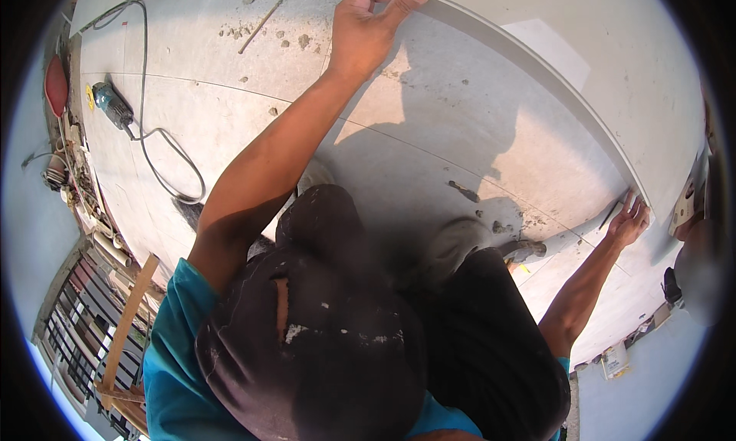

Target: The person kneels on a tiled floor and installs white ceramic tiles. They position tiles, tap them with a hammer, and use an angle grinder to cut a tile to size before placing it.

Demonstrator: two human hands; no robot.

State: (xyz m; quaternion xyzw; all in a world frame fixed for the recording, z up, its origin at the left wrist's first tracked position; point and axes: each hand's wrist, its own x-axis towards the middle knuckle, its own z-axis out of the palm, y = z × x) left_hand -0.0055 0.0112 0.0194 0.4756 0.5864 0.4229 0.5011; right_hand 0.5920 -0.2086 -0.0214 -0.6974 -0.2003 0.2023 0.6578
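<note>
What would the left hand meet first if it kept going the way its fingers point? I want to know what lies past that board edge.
The left hand grips the edge of the pale board, fingers hooked over it. Going on, it would likely meet the board's far face; depth is unclear.
</note>
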